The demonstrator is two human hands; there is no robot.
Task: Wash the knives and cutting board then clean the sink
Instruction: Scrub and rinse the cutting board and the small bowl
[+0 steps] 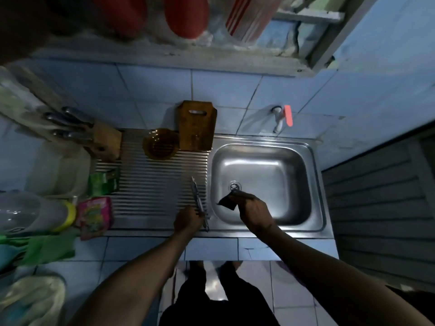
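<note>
**Knife in left, scouring pad in right, at the sink**

My left hand [188, 218] grips a knife [199, 203] by its middle, fingers curled round it; it lies along the right edge of the ribbed drainboard [150, 184], just beside the sink basin [259, 180]. My right hand [253, 211] pinches a dark scouring pad [227, 201] over the basin, near the drain [235, 185]. Wooden cutting board [196, 125] leans upright against the tiled wall behind the drainboard, amber bowl [160, 144] beside it. Knife block [106, 143] at the drainboard's far left corner holds more knives. Tap [280, 118] on the wall above the basin.
</note>
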